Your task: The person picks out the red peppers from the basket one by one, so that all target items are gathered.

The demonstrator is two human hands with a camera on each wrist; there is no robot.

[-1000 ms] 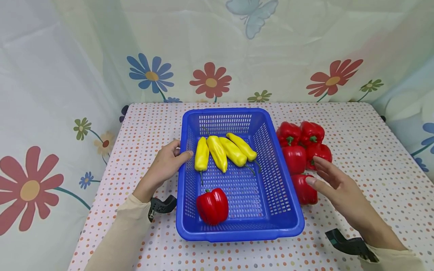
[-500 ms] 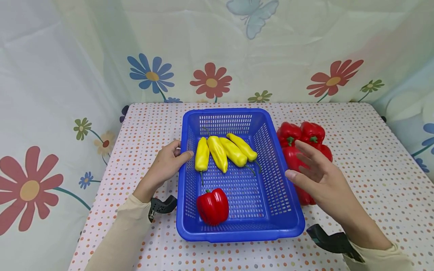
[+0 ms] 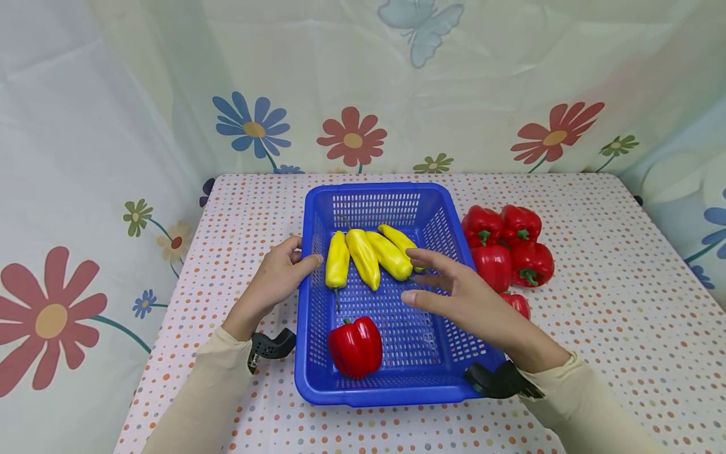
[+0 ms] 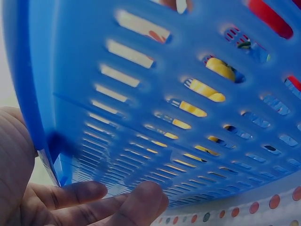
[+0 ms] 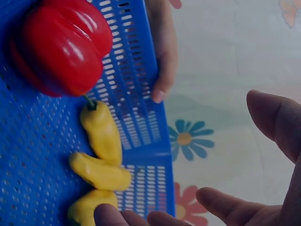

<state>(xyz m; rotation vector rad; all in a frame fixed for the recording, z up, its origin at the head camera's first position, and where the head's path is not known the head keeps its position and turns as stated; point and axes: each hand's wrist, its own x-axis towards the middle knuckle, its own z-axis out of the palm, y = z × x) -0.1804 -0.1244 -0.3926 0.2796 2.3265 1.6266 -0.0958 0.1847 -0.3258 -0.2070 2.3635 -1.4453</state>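
A blue slotted plastic basket [image 3: 391, 397] stands on the table. My left hand [image 3: 275, 276] grips its left rim, thumb over the edge and fingers under the rim outside, as the left wrist view shows by the fingers [image 4: 141, 200]. Over the right part of the basket hovers my right hand [image 3: 473, 306], fingers spread and holding nothing. Several yellow peppers [image 3: 363, 258] lie in a row at the basket's far end, the rightmost partly hidden by the right hand. One red bell pepper [image 3: 356, 348] sits in the near left corner; it also shows large in the right wrist view.
Several more red bell peppers [image 3: 492, 268] are grouped on the table just right of the basket; the nearest is partly covered by my right forearm. A dotted cloth [image 3: 612, 277] covers the table. Behind it hangs a flowered curtain [image 3: 454, 120].
My right hand has moved left, from beside the red bell peppers on the table to above the basket, carrying nothing. The left hand and the basket have stayed in place.
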